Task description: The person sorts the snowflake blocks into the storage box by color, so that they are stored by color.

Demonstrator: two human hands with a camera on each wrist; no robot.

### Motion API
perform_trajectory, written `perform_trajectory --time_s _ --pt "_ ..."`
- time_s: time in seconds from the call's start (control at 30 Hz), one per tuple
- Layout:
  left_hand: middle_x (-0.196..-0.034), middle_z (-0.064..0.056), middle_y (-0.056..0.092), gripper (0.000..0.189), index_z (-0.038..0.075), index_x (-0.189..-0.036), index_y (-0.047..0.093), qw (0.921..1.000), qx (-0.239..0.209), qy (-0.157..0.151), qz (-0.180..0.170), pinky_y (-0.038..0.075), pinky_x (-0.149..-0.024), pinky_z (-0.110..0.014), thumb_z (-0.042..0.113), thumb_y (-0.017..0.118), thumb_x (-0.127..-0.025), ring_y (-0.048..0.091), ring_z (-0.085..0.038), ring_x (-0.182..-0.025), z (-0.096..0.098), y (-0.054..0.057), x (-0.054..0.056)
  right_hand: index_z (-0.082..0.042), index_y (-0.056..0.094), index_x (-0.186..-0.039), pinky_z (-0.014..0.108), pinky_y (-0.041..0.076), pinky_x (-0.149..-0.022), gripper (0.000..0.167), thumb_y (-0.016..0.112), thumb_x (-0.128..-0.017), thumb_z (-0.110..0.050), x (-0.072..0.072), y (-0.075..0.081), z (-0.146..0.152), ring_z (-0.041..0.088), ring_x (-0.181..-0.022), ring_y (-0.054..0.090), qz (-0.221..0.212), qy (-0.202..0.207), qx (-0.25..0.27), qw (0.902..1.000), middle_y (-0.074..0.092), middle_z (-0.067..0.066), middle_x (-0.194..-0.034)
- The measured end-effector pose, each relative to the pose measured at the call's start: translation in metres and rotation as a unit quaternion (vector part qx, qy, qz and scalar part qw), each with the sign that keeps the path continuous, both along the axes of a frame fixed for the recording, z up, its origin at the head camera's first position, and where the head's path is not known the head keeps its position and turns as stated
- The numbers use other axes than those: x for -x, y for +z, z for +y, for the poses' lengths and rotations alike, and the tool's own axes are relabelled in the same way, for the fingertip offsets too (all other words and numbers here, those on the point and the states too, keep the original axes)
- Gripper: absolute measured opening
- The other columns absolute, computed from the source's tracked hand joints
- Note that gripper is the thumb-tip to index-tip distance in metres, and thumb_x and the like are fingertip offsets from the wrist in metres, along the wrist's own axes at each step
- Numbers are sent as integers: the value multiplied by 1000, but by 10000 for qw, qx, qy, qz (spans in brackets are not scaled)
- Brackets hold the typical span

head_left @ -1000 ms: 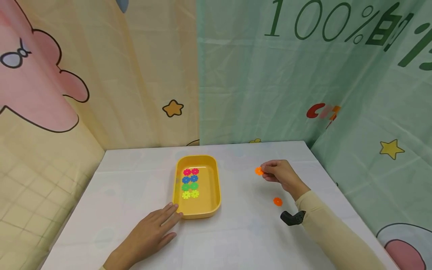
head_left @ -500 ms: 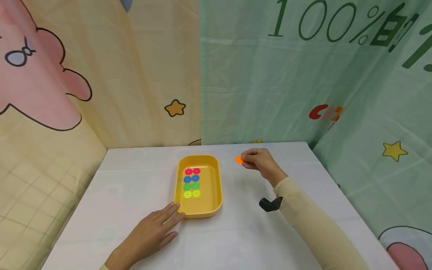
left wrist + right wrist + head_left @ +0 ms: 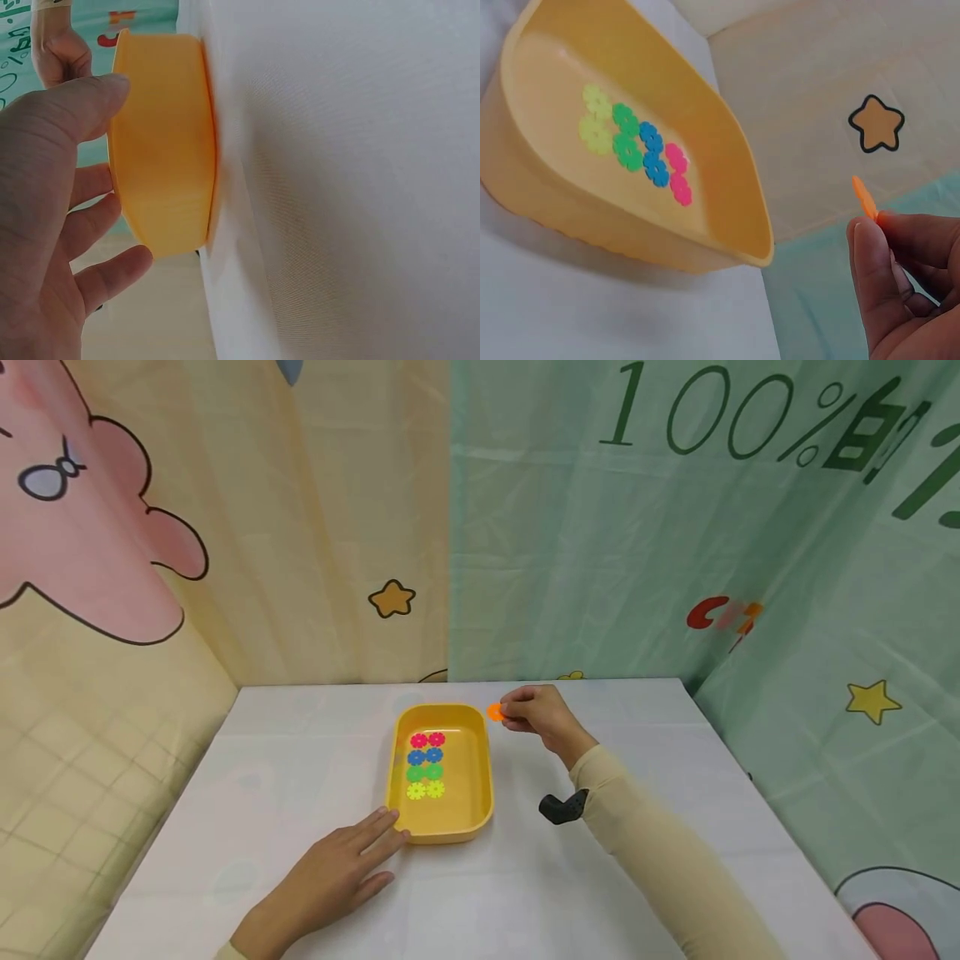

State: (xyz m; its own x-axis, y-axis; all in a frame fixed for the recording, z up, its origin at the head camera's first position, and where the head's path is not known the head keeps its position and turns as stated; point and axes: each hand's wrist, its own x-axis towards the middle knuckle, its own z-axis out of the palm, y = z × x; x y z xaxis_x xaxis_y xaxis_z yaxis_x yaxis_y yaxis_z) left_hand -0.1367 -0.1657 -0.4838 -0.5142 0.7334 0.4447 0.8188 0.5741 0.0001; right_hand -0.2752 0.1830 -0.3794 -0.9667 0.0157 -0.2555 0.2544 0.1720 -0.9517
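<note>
My right hand pinches an orange flower-shaped disc between thumb and fingers, just beyond the far right corner of a yellow tray. In the right wrist view the orange disc is edge-on, held above the tray's rim. Inside the tray, flower discs lie in pairs: pink, blue, green and yellow-green. The fingertips of my left hand, fairly straight, rest on the tray's near left corner. The left wrist view has this hand at the tray's wall.
A white-covered table bears the tray. Printed curtains stand behind it and at both sides. A black device sticks out at my right wrist. The right sleeve covers part of the table.
My right hand has carried the orange disc leftward and slightly away, up to the tray's far right corner. A second orange disc on the table is now hidden behind the right sleeve.
</note>
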Motion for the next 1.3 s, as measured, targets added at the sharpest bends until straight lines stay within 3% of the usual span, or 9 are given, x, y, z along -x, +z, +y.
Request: perform_trajectory --time_s 0.3,0.5,0.77,1.3 --pt "-142 -12 62 59 17 -135 66 10000 -6 -33 -11 60 -85 -41 35 82 -82 60 -28 -130 1 1 1 1 72 -106 30 62 -77 13 71 -94 -3 -1 -9 -31 18 -75 72 -171 240 -182 9994 72 16 -102" --pt "-142 -11 61 58 18 -136 65 10000 -15 -21 -79 60 -85 -41 35 82 -82 60 -28 -131 1 2 0 5 70 -101 40 61 -85 8 69 -94 2 -5 -19 -54 16 -69 71 -182 539 -243 9981 70 14 -93" --pt "-143 -11 61 58 18 -136 66 9998 54 61 -200 60 -87 -42 35 82 -83 59 -28 -131 2 4 -1 6 71 -98 29 63 -69 6 69 -92 5 -17 -32 -81 16 -66 70 -250 806 -388 9957 68 13 -89" --pt "-145 -10 60 56 19 -137 65 9989 177 188 -403 60 -89 -42 39 80 -87 57 -26 -133 1 5 -1 1 72 -88 26 62 -65 6 72 -89 7 -36 -62 -118 15 -61 64 -454 1016 -940 9893 67 8 -81"
